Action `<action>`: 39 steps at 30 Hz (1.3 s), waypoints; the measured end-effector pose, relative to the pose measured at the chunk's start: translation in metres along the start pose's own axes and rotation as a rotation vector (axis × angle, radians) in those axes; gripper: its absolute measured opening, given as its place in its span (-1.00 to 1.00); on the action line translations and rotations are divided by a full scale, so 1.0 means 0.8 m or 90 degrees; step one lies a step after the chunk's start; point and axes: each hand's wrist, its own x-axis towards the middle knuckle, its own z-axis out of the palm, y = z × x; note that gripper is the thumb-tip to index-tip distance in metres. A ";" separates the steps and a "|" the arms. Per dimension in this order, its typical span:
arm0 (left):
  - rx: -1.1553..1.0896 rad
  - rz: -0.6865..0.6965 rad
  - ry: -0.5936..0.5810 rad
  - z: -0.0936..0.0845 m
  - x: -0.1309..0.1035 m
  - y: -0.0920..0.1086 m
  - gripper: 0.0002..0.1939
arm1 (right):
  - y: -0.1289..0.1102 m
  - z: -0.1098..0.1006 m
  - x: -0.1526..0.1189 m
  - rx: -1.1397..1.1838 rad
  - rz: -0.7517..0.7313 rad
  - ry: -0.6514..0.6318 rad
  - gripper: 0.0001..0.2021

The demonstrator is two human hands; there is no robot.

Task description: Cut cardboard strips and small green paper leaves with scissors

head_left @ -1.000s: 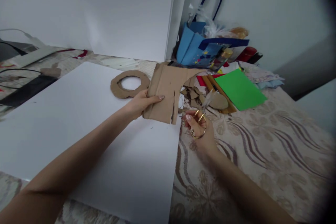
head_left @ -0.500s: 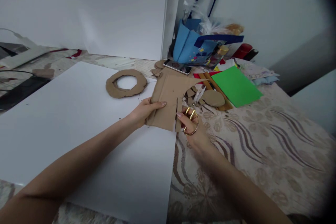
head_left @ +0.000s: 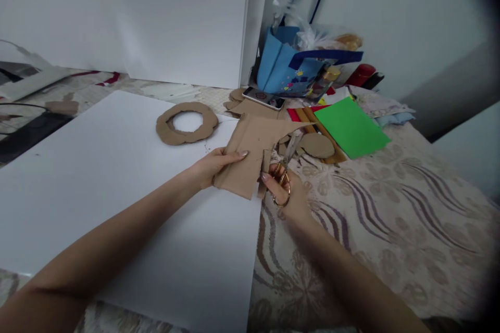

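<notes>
My left hand point(head_left: 213, 167) is closed on the left edge of a brown cardboard piece point(head_left: 250, 140), thumb on top. A slit runs up from the cardboard's lower edge, with a narrow cardboard strip point(head_left: 266, 160) on its right side. My right hand point(head_left: 287, 190) pinches that strip between thumb and fingers. Gold-handled scissors point(head_left: 289, 153) hang on the same hand, blades pointing up and away from the slit. On the white board point(head_left: 128, 177) to the left lies a wavy cardboard ring point(head_left: 166, 130).
A phone point(head_left: 263, 98) lies behind the cardboard. Cardboard scraps point(head_left: 318, 144) and a green sheet point(head_left: 353, 127) are to the right, on a patterned cloth point(head_left: 371, 218). A blue bag point(head_left: 281, 65) stands at the back, near a white panel point(head_left: 156, 21).
My right hand has moved slightly down, bending the strip away from the larger piece, so the slit gapes wider. The scissors have turned and their blades now show. The cardboard has tilted a little.
</notes>
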 end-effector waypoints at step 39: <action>0.312 -0.003 -0.179 -0.034 -0.014 0.035 -0.60 | -0.044 -0.059 0.025 -0.191 0.097 -0.538 -0.58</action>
